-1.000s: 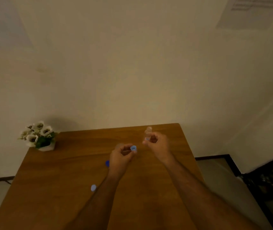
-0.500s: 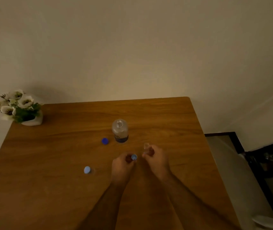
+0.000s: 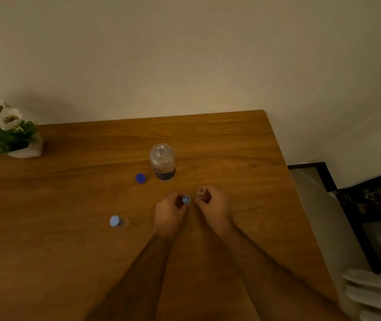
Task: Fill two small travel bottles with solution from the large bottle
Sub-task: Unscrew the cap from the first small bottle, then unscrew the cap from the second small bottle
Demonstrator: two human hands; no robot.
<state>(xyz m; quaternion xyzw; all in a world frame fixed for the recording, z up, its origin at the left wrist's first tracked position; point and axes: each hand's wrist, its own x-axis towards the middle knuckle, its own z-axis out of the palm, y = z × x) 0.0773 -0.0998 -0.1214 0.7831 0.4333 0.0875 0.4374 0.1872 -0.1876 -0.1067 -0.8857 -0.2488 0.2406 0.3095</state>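
Observation:
The large clear bottle (image 3: 162, 161) stands uncapped near the middle of the wooden table (image 3: 69, 228), its dark blue cap (image 3: 140, 178) lying just to its left. My right hand (image 3: 215, 206) grips a small clear travel bottle (image 3: 201, 192), upright and open at the top. My left hand (image 3: 171, 212) pinches that bottle's light blue cap (image 3: 186, 199), held a little apart from the bottle, hollow side facing me. A second small travel bottle (image 3: 117, 221) with a light blue cap sits on the table to the left of my hands.
A white pot of white flowers (image 3: 6, 133) stands at the table's far left corner. The table's right edge drops to the floor, where a black frame (image 3: 356, 218) and something white (image 3: 374, 293) lie. A plain wall rises behind the table.
The view has tilted down, bringing the large bottle into sight. Both hands lowered toward the table with the small bottle and its cap and have stayed nearly still since.

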